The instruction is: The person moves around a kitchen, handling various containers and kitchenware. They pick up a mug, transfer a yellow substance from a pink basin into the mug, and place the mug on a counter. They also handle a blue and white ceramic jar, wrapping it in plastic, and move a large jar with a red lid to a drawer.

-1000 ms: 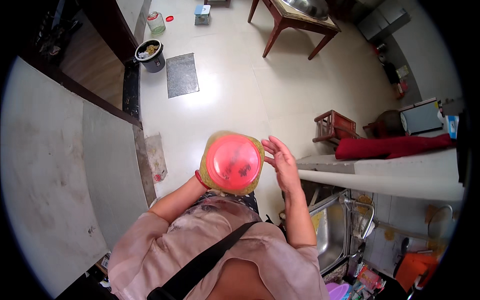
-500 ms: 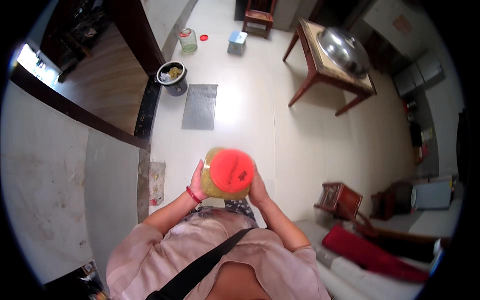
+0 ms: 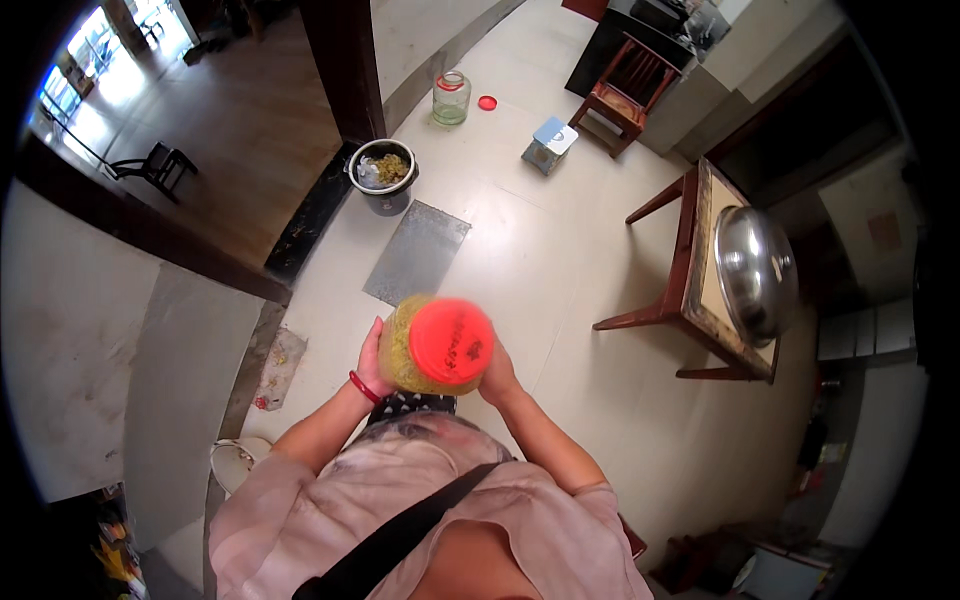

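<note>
A large clear jar (image 3: 402,350) with a red lid (image 3: 452,342) is held in front of my body, between both hands. Something yellow-green and fine fills it, too blurred to name. My left hand (image 3: 372,362), with a red band at the wrist, wraps the jar's left side. Against its right side presses my right hand (image 3: 499,377), its fingers mostly hidden behind the jar. The lid sits on the jar's mouth and bears dark handwriting.
Ahead stand a grey bin (image 3: 384,195) with yellowish waste, a glass jar (image 3: 451,100), a loose red lid (image 3: 487,103) and a blue-and-white box (image 3: 550,146). A grey mat (image 3: 418,252) lies on the floor. To the right is a wooden table (image 3: 690,290) with a domed metal cover (image 3: 752,270); beyond, a wooden chair (image 3: 625,95).
My view has turned toward the left, so the room's things now appear farther right and rotated. The jar stays in both hands.
</note>
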`<state>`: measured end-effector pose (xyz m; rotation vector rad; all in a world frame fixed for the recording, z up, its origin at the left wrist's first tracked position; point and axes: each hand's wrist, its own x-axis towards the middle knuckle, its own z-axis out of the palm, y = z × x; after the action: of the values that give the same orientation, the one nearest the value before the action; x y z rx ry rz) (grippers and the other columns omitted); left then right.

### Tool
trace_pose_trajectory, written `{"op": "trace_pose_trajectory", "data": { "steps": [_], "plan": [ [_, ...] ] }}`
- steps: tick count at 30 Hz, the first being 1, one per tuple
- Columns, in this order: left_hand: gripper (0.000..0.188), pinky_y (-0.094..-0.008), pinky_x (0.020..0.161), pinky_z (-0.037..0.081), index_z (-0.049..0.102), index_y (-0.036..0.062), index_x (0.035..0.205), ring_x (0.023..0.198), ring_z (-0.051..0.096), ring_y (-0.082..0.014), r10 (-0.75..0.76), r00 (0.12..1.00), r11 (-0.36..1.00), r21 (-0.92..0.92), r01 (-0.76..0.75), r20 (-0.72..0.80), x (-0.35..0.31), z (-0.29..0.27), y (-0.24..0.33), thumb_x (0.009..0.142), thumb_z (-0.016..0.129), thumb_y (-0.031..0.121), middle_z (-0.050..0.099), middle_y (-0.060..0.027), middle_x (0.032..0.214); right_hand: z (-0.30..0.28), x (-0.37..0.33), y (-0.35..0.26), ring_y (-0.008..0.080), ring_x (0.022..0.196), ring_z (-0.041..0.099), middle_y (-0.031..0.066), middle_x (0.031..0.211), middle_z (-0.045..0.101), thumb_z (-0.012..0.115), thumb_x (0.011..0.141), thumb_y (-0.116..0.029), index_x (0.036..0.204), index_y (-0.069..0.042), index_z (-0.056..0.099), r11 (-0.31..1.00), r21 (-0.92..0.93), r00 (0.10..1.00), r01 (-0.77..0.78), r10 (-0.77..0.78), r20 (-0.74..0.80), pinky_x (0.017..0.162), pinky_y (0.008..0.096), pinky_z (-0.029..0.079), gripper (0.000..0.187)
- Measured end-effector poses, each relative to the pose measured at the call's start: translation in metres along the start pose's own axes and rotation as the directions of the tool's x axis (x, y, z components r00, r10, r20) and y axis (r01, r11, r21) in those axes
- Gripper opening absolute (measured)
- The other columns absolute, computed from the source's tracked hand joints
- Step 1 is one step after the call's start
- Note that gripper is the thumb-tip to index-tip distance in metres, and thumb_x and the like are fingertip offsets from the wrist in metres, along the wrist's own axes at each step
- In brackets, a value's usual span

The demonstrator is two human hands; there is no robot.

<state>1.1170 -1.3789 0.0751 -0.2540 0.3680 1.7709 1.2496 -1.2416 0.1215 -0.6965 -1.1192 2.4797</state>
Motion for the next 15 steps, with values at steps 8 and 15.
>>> {"op": "trace_pose_trajectory", "data": {
  "steps": [8,15],
  "plan": [
    [0.065,-0.0434,0.102,0.029,0.034,0.0056,0.131,0.120,0.039,-0.0285,-0.088,0.995,0.994,-0.055,0.091,0.042,0.210,0.073,0.034,0.088,0.029,0.054,0.040,-0.0139,0.131,-0.077,0.144,-0.137,0.0203,0.107,0.050,0.0096,0.119,0.050,0.042,0.091,-0.026,0.122,-0.003,0.043,0.994,0.097,0.987,-0.043,0.057,-0.147,0.091,0.0347,0.042,0.039],
    [0.061,-0.0407,0.100,0.033,0.037,0.0039,0.128,0.117,0.043,-0.0265,-0.107,0.993,0.994,-0.016,0.108,0.052,0.398,0.130,0.076,0.089,0.031,0.051,0.044,-0.0141,0.128,-0.143,0.296,-0.247,0.0201,0.099,0.055,0.0087,0.112,0.055,0.044,0.090,-0.026,0.118,-0.004,0.048,0.965,0.251,0.991,0.070,-0.038,-0.128,0.085,0.0338,0.047,0.035]
  ]
}}
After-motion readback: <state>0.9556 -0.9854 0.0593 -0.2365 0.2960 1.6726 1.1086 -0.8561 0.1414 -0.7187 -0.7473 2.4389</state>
